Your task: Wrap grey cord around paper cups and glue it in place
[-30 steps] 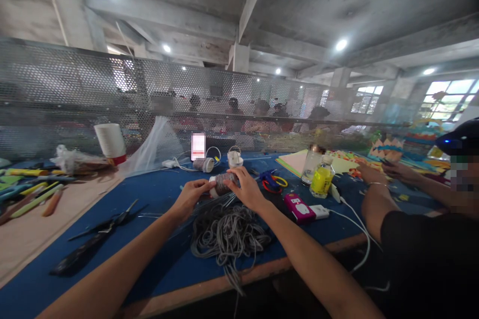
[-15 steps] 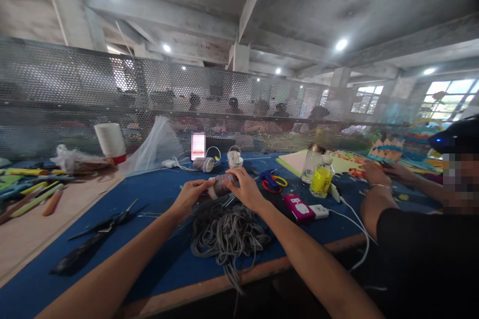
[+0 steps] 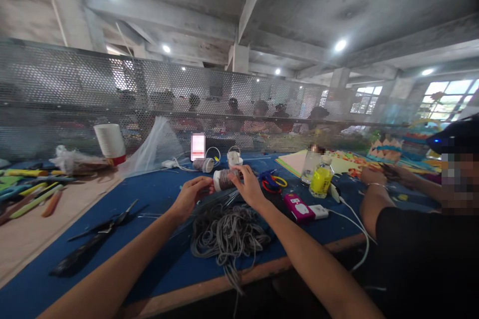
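your hands have lifted the spool [image 3: 223,179] a little higher. right hand [image 3: 250,188] pinches its far end, left hand [image 3: 192,196] cups the near end, above the cord pile [image 3: 228,234] by the table's [image 3: 157,194] front edge. you seem mid-winding; next, feed cord evenly. mesh screen [image 3: 75,94] behind, concrete ceiling.

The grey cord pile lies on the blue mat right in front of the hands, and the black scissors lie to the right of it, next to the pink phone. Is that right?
Not quite. The head view shows the black scissors to the left of the grey cord pile, far from the pink phone. The pile does lie on the blue mat, in front of the left hand and right hand.
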A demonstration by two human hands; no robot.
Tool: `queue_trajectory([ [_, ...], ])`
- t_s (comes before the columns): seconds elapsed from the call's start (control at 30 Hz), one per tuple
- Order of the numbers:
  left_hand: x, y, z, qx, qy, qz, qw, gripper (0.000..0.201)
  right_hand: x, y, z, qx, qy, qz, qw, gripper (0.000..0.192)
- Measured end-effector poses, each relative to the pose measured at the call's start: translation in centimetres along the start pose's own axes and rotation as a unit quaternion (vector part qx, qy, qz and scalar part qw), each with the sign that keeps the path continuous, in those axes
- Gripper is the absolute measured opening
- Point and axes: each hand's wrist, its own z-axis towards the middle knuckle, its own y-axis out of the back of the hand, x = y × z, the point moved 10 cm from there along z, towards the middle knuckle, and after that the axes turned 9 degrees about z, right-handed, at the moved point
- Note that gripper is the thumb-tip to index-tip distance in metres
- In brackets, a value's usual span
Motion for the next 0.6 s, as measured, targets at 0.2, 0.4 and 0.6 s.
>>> queue_trajectory([
  [0.2,-0.6,0.0,-0.1,-0.001,-0.028,0.034,0.999,0.018,0.3,0.1,0.0,-0.003,0.008,-0.002,1.000,0.035],
  [0.4,-0.7,0.0,0.0,-0.002,-0.047,0.057,0.997,0.018,0.2,0.0,0.0,0.004,0.003,0.006,1.000,0.037],
  [0.6,-0.4,-0.1,0.0,0.003,-0.034,0.062,0.998,0.019,-0.7,0.0,0.0,0.000,-0.020,0.004,1.000,0.036],
])
